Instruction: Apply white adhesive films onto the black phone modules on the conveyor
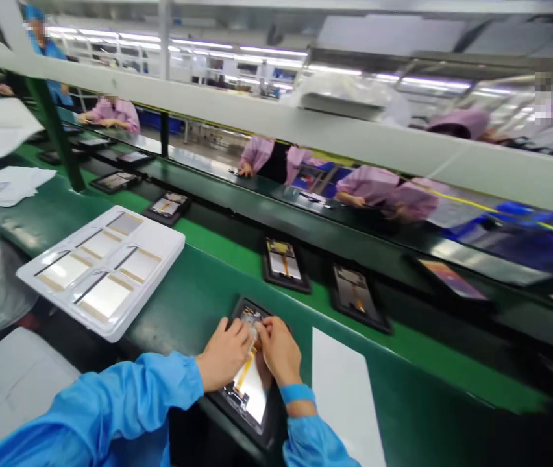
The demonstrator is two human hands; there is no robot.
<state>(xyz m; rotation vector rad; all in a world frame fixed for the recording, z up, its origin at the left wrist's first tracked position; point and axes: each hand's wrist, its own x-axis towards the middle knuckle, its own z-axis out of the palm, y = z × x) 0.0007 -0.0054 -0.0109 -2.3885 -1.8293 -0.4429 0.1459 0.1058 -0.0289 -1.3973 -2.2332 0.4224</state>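
An open black tablet frame (250,395) lies at the near edge of the green bench, its silver inner plate and an orange flex cable showing. My left hand (224,353) rests on its upper left part with the fingers curled and pinched. My right hand (280,350) meets it from the right, fingers also pinched, over the top of the orange cable. What the fingertips pinch is too small to name. Both arms wear blue sleeves, and a blue band circles my right wrist.
A white tray (159,256) of silver plates sits to the left. A white sheet (342,389) lies to the right. More tablet frames (283,263) (357,295) ride the conveyor beyond. Workers in pink (276,155) sit across the line.
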